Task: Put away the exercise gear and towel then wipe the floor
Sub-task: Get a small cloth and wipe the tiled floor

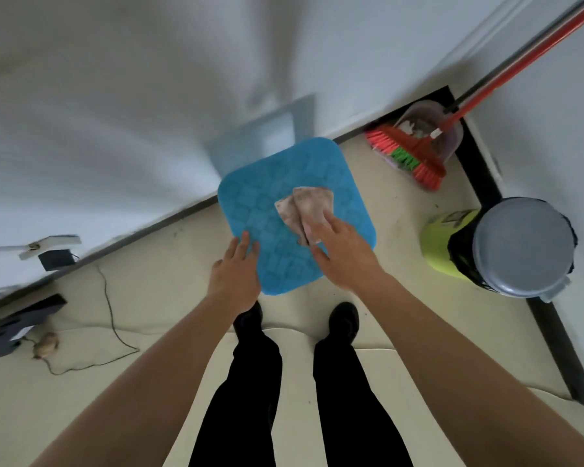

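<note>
A blue square stool top (270,210) with an embossed pattern stands against the white wall in front of my feet. A folded, stained whitish cloth (305,210) lies on it. My right hand (343,254) lies over the cloth's near end with its fingers stretched onto it. My left hand (236,273) rests on the stool's near left edge, fingers straight on the blue surface. Both arms reach forward over my black trousers and shoes.
A red-handled broom (408,155) and a clear dustpan (425,126) lean in the corner at right. A grey-lidded bin (523,244) with a lime-green body stands nearer. A thin cable (110,311) and dark objects (14,326) lie on the cream floor at left.
</note>
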{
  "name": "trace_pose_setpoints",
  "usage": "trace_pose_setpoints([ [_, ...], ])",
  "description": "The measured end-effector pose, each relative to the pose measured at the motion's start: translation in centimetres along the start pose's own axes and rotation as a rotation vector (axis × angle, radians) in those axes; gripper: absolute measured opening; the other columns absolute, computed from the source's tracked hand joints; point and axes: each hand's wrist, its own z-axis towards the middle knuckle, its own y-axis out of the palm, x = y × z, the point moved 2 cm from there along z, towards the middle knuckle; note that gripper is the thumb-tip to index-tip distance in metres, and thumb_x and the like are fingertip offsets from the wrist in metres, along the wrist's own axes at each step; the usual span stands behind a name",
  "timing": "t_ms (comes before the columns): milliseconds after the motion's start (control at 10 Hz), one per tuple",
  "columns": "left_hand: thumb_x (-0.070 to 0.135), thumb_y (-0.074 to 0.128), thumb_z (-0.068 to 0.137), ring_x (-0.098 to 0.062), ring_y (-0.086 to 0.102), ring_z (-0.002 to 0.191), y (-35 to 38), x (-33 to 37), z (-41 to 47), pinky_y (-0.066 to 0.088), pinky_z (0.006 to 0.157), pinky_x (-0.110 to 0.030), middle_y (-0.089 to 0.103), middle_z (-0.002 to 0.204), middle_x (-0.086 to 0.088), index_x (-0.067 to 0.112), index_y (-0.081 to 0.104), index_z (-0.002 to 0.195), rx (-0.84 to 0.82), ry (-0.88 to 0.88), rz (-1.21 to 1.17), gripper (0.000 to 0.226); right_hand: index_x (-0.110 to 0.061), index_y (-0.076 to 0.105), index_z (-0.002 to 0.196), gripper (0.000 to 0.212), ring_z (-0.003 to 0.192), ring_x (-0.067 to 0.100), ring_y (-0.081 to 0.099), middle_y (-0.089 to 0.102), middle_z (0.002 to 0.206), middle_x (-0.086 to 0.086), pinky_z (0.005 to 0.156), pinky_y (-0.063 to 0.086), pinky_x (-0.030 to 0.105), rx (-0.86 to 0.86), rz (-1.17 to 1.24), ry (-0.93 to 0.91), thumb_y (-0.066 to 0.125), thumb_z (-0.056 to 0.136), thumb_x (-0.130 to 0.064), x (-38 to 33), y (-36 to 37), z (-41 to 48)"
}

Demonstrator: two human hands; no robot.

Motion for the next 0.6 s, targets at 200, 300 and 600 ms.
trace_pose_setpoints([
  [200,0.023,0.036,0.099,-0.020,-0.004,0.152,-0.7,-0.1,-0.1,0.032,0.114,-0.043,-0.014,0.164,0.000,0.020,0.004,0.157,-0.031,0.013,0.013,0.067,-0.022,0.013,0.159,0.065,0.148,0.040,0.021,0.008,0.166,0.015,0.111,0.035,0.051,-0.029,-0.168,0.041,0.044,0.102,-0.027,1.6,1.7,-0.2],
  [300,0.023,0.036,0.098,-0.019,-0.008,0.152,-0.7,-0.2,0.0,0.032,0.114,-0.043,-0.018,0.164,0.001,0.022,0.001,0.158,-0.053,0.016,0.019,0.069,-0.025,0.007,0.160,0.071,0.152,0.039,0.009,0.001,0.167,0.011,0.117,0.026,0.051,-0.034,-0.270,-0.096,0.044,0.100,-0.019,0.6,2.8,2.2],
  [600,0.022,0.037,0.096,-0.020,-0.001,0.152,-3.1,-0.6,-0.8,0.024,0.118,-0.048,-0.009,0.165,0.001,0.023,0.006,0.157,-0.112,0.029,0.031,0.068,-0.038,-0.004,0.157,0.091,0.153,0.036,-0.009,-0.015,0.166,0.007,0.123,0.006,0.053,-0.193,-0.383,-0.059,0.050,0.091,-0.006,-0.7,1.3,2.5],
])
